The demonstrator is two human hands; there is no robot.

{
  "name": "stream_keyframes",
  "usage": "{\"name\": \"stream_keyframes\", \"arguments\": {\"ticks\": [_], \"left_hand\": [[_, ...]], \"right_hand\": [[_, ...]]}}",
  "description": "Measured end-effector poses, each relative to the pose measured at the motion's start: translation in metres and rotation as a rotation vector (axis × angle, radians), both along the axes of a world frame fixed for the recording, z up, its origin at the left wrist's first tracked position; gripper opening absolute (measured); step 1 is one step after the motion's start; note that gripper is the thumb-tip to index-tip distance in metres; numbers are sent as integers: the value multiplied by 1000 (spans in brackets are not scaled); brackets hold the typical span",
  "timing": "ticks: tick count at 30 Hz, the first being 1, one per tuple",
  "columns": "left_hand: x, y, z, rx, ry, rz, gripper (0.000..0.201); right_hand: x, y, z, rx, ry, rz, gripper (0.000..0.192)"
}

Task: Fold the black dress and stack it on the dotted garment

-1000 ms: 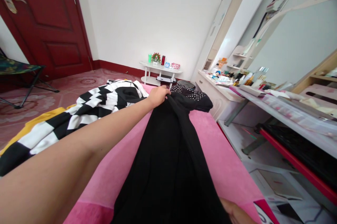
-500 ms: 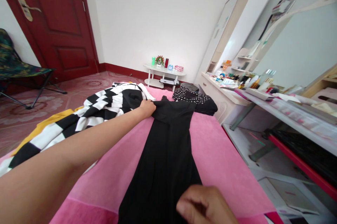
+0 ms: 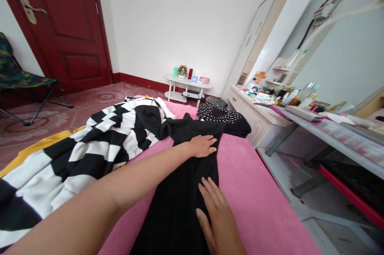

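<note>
A long black garment (image 3: 177, 203) lies stretched out on the pink bed cover (image 3: 249, 191), its near end running out of view at the bottom. My left hand (image 3: 202, 146) rests flat on its far part, fingers stretched toward the right edge. Closer to me, my right hand (image 3: 217, 215) lies on the garment's right side with its fingers extended. Neither hand grips the cloth. The garment's far left corner is bunched beside a black-and-white checked garment (image 3: 99, 147). Which kind of garment the black one is, I cannot tell.
Beyond the black garment sits a folded stack of black clothes (image 3: 237, 124), white-dotted on top. Yellow cloth (image 3: 45, 143) pokes out beneath the checked garment. At right stand a cluttered dressing table (image 3: 258, 105) and a desk (image 3: 318, 127); a folding chair (image 3: 27, 81) is at left.
My left hand has let go of the garment's far left corner and moved right, flat onto the cloth. My right hand has uncurled and moved forward onto the garment.
</note>
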State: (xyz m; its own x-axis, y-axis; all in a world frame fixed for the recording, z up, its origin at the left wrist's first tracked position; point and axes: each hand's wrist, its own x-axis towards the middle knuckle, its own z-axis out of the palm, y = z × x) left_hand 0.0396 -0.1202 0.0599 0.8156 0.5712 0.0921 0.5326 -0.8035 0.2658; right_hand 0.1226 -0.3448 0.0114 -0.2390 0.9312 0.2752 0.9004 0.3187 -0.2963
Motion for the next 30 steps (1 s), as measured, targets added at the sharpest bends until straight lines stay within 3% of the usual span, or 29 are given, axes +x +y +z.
{"name": "stream_keyframes", "arguments": {"ticks": [4, 8, 11, 14, 19, 22, 24, 30], "left_hand": [[13, 35, -26, -37, -12, 214, 61], [17, 51, -39, -18, -50, 283, 61], [14, 44, -41, -4, -70, 276, 61], [4, 28, -42, -18, -65, 255, 65], [-27, -10, -44, -21, -46, 211, 71], [-48, -34, -45, 0, -36, 177, 70], [-59, -47, -45, 15, -40, 167, 68], [-67, -62, -48, 60, -108, 214, 61]], "right_hand": [[6, -2, -5, 97, 118, -68, 47], [8, -2, -8, 105, 384, -246, 44], [10, 1, -9, 41, 622, -324, 40], [14, 6, -8, -35, 806, -317, 38], [35, -2, 0, -181, 908, -266, 34], [55, -27, 15, -323, 867, -182, 30], [68, -52, 27, -374, 730, -130, 29], [84, -126, 52, -482, 247, 3, 64]]}}
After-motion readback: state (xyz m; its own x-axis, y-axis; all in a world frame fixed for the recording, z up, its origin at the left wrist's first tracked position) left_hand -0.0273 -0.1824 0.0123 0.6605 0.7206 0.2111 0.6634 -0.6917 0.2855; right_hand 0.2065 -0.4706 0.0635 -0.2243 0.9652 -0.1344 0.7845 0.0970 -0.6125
